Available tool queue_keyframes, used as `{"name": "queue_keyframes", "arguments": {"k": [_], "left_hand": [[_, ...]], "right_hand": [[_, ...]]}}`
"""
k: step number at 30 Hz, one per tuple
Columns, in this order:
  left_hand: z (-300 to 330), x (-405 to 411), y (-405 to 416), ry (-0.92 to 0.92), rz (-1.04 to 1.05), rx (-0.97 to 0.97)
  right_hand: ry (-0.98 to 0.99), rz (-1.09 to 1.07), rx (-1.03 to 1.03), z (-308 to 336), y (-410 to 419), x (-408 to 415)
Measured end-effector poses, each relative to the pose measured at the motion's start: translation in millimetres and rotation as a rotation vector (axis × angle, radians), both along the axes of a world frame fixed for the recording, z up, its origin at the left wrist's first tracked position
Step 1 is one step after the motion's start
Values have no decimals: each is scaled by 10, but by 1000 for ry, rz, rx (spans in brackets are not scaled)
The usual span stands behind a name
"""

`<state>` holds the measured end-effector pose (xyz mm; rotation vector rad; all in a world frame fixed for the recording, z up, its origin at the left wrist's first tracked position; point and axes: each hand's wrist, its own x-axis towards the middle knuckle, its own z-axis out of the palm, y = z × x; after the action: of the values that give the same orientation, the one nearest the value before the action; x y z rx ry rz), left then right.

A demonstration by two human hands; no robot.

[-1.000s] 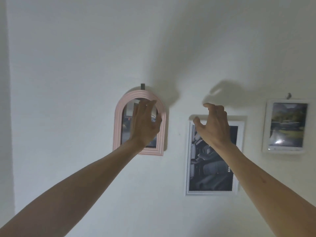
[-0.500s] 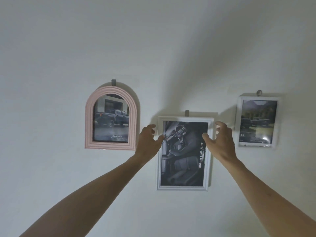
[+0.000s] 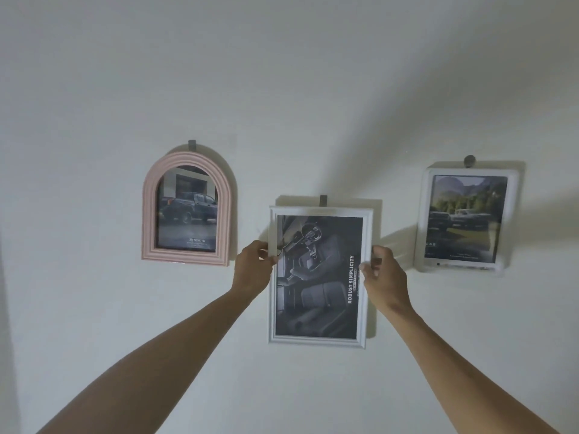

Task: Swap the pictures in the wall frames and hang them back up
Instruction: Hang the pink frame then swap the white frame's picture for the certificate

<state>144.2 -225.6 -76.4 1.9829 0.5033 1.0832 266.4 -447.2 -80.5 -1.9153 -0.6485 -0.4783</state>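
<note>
Three frames hang on a white wall. The middle one is a white rectangular frame point(image 3: 318, 339) holding a dark car-interior picture, under a small grey hook point(image 3: 323, 200). My left hand point(image 3: 253, 266) grips its left edge, thumb in front. My right hand point(image 3: 383, 277) grips its right edge. To the left hangs a pink arched frame point(image 3: 148, 214) with a dark pickup picture. To the right hangs a white rounded frame point(image 3: 421, 220) with a picture of trucks before mountains.
Each side frame hangs from its own small grey hook: one above the pink frame point(image 3: 191, 145), one above the right frame point(image 3: 469, 160). Bare white wall point(image 3: 282, 89) surrounds the frames. A wall corner runs down the far left.
My hands left the pink frame, dropped to the middle white frame and closed on its two side edges. The view shifted, bringing all three frames into sight.
</note>
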Motion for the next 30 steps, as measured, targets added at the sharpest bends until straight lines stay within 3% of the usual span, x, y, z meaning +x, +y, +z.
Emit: {"name": "queue_keyframes", "arguments": {"k": [7, 15, 23, 30], "left_hand": [[53, -178, -110, -34, 14, -6], [-330, -663, -53, 78, -16, -82], [-1382, -1287, 79, 246, -66, -317], [-2200, -1822, -24, 365, -67, -397]], "right_hand": [[13, 62, 16, 18, -126, -125], [114, 96, -33, -367, -118, -466], [281, 54, -151, -1394, 48, -1063], [477, 28, -271, -2299, -45, -1648]]}}
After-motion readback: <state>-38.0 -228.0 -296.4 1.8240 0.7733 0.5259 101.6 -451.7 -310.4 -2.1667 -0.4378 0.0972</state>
